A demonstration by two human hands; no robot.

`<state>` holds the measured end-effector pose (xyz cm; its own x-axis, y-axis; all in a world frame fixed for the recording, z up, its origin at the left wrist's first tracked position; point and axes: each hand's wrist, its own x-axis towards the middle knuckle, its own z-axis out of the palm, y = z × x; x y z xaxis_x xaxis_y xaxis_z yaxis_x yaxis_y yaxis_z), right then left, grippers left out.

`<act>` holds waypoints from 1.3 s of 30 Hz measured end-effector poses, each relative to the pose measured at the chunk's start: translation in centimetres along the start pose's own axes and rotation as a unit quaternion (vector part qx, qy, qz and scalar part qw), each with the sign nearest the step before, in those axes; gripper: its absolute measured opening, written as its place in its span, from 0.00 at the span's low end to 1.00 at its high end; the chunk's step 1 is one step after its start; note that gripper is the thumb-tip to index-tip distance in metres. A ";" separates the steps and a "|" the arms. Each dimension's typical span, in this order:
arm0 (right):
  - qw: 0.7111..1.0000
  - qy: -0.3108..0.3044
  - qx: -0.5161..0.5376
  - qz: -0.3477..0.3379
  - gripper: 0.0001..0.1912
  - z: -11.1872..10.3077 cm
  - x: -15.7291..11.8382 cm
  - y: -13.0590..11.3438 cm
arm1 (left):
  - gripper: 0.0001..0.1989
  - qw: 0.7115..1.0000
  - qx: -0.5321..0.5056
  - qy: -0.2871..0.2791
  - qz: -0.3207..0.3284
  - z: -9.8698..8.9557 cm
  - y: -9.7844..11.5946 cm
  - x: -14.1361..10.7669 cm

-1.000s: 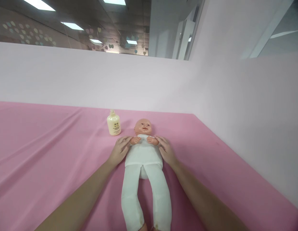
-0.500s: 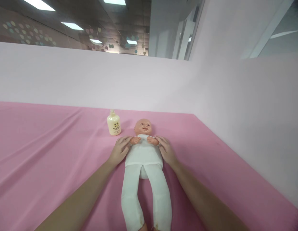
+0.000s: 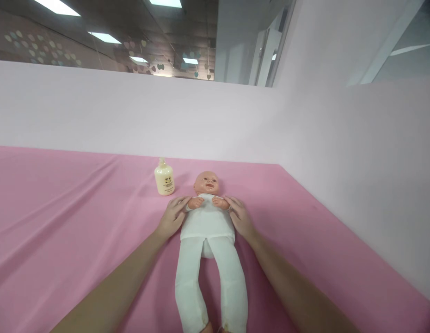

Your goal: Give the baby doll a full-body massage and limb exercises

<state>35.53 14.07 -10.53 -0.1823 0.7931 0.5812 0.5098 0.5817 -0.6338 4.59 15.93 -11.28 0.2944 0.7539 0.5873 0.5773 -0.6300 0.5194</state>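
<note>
A baby doll [image 3: 208, 222] with a white cloth body lies on its back on the pink sheet [image 3: 90, 208], its head toward the wall. Its two small hands rest on its chest. My left hand [image 3: 173, 216] lies against the doll's arm on the left side, fingers extended and touching near its small hand. On the opposite side, my right hand [image 3: 241, 216] touches the other arm, its fingers stretched out too. Neither hand is wrapped round anything. Behind my left hand stands a pale yellow bottle [image 3: 164, 179] with dark print, upright.
A white wall [image 3: 138, 113] rises behind the sheet, with a window [image 3: 132, 37] above it. Another white wall [image 3: 357, 162] runs along the right side. Folds cross the sheet on the left.
</note>
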 end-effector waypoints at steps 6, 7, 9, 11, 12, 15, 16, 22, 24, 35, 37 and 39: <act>1.000 -0.001 0.004 -0.001 0.31 -0.1 0.1 0.0 | 0.22 1.000 0.007 0.000 0.000 0.0 0.1 0.0; 1.000 -0.002 0.004 0.001 0.32 -0.1 0.1 -0.1 | 0.22 1.000 0.007 0.002 -0.001 0.0 0.1 0.0; 1.000 -0.005 0.004 0.002 0.32 -0.1 0.0 -0.1 | 0.23 1.000 0.006 0.003 -0.001 0.0 0.0 -0.1; 1.000 -0.007 0.002 0.003 0.31 -0.1 0.0 -0.1 | 0.23 1.000 0.004 0.000 0.005 0.0 0.0 -0.1; 1.000 -0.007 0.000 0.004 0.31 -0.1 0.0 -0.1 | 0.24 1.000 0.003 -0.001 0.008 0.0 -0.1 -0.1; 1.000 -0.004 -0.005 0.003 0.30 -0.1 0.0 -0.2 | 0.23 1.000 0.005 -0.003 0.007 0.0 -0.2 0.0; 1.000 -0.003 -0.006 0.002 0.30 -0.1 0.0 -0.2 | 0.23 1.000 0.007 -0.003 0.004 0.0 -0.2 0.0; 1.000 -0.002 0.004 0.001 0.33 -0.2 0.0 -0.4 | 0.22 1.000 0.008 0.000 0.002 0.0 0.0 -0.1; 1.000 -0.002 0.005 0.002 0.31 -0.1 0.1 -0.4 | 0.22 1.000 0.004 0.001 0.002 -0.1 0.1 -0.1; 1.000 -0.002 -0.001 0.005 0.28 0.0 0.1 -0.2 | 0.20 1.000 0.004 0.007 -0.007 -0.1 0.3 -0.1; 1.000 -0.002 0.000 0.005 0.30 0.0 0.1 -0.2 | 0.20 1.000 0.002 0.011 -0.007 -0.1 0.4 0.0; 1.000 -0.004 0.003 0.006 0.31 0.0 0.0 -0.2 | 0.20 1.000 -0.002 0.013 -0.009 -0.1 0.4 0.0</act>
<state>35.43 14.00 -10.41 -0.1824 0.8015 0.5695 0.5073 0.5729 -0.6437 4.74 15.66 -11.03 0.2646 0.7599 0.5938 0.5799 -0.6173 0.5316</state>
